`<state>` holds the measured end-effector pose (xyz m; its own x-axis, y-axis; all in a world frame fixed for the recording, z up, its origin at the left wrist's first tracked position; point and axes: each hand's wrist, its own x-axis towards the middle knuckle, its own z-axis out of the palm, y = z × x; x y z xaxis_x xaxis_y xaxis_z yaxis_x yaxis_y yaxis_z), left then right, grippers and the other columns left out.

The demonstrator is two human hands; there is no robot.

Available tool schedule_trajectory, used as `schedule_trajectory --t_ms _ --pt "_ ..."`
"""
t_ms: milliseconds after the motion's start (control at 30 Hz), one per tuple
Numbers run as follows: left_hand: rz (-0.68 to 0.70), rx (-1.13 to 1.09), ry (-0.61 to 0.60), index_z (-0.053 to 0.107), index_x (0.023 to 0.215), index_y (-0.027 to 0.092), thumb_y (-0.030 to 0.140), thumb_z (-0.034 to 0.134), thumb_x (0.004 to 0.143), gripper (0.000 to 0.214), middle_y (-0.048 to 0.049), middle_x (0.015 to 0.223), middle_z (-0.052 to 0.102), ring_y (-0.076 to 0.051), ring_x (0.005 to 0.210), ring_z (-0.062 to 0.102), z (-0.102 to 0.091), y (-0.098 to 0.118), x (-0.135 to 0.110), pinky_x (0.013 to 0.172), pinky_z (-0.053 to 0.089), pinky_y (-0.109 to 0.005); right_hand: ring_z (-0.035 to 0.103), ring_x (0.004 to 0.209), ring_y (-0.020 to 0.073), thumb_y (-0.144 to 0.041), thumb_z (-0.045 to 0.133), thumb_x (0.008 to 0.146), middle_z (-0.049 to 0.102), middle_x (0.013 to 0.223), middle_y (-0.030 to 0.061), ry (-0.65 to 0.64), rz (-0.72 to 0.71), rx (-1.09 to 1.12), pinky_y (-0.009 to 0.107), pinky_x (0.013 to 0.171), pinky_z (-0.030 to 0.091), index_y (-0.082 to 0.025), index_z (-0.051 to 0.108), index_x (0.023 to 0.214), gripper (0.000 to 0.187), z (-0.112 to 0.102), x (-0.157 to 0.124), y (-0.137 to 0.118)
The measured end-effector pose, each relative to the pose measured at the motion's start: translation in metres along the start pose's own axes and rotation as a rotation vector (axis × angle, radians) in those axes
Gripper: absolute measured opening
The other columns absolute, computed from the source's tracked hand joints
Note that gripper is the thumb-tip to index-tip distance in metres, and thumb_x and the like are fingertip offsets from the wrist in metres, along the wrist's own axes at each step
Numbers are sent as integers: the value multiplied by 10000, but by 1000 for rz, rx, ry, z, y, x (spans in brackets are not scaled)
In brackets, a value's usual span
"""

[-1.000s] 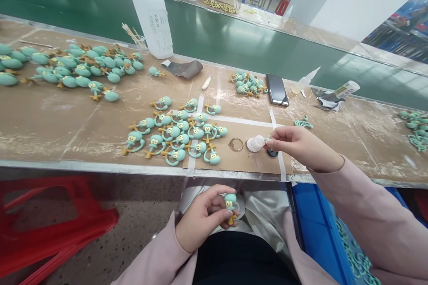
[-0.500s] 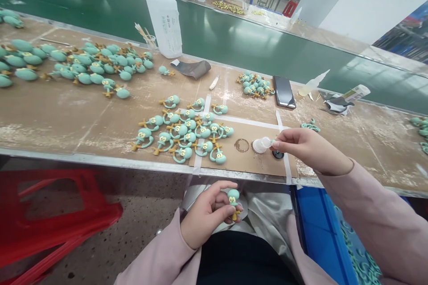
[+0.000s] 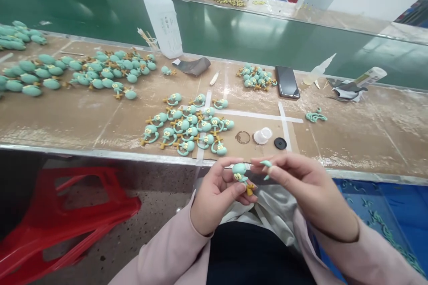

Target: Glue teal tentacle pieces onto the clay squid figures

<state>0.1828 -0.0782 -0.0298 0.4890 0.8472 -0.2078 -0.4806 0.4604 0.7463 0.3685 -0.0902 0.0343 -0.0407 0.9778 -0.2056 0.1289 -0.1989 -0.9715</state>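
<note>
Between the fingers of my left hand [image 3: 216, 196] is a small teal cartoon figurine [image 3: 239, 170] with yellow eyes and a brown-yellow base. My right hand [image 3: 304, 191] pinches a curved teal piece [image 3: 266, 164], like a small arm, just right of the figurine; a narrow gap seems to part the two. Both hands are over my lap, in front of the table edge. Behind them on the cardboard stand a small white cup [image 3: 262, 135] and a black round cap [image 3: 280, 143]. Left of these lies a group of figurines with curved arms [image 3: 190, 131].
Many teal figurines [image 3: 107, 73] cover the left of the table, with a smaller pile [image 3: 257, 76] beside a phone [image 3: 287, 82]. A white bottle [image 3: 163, 24] stands behind. Curved teal pieces [image 3: 316, 116] lie at right. A red stool [image 3: 80, 213] and blue bin [image 3: 397, 209] flank me.
My right hand has come from the white cup down to the figurine, carrying the curved teal piece. My left hand has risen slightly and tilted the figurine. The view has shifted a little.
</note>
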Motion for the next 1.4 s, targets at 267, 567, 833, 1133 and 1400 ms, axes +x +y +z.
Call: schedule_trajectory --t_ms 267,567,833,1133,1400 --pt "122 -5 -34 552 1130 275 157 702 840 346 12 970 769 -150 671 749 13 -6 -1 602 619 -198 664 647 148 -358 677 864 689 706 23 3 -55 191 228 610 552 -175 656 773 206 14 -10 5" --pt "181 -18 -62 594 1128 302 138 690 849 337 26 897 770 -136 681 748 25 -8 0 608 617 -180 689 835 126 -219 642 901 702 711 -17 -23 -263 41 187 765 536 -201 696 783 131 5 -17 4" --pt "204 7 -109 619 1141 306 109 680 847 359 33 850 765 -133 678 746 26 -5 0 613 617 -184 693 848 84 -157 646 883 711 741 -49 14 -399 -112 130 771 507 -213 693 764 139 2 -20 -2" --pt "283 256 -31 644 1150 287 63 655 848 376 19 851 750 -80 696 700 35 2 -6 671 587 -156 668 917 75 -82 627 859 718 909 -16 138 -607 -455 140 825 500 -188 672 816 123 3 -27 2" --pt "205 148 -89 624 1127 242 243 707 842 297 -10 898 717 -100 785 672 36 6 -6 719 546 -176 672 943 134 9 628 826 710 1070 50 249 -889 -723 359 1065 464 -137 644 883 158 12 -31 9"
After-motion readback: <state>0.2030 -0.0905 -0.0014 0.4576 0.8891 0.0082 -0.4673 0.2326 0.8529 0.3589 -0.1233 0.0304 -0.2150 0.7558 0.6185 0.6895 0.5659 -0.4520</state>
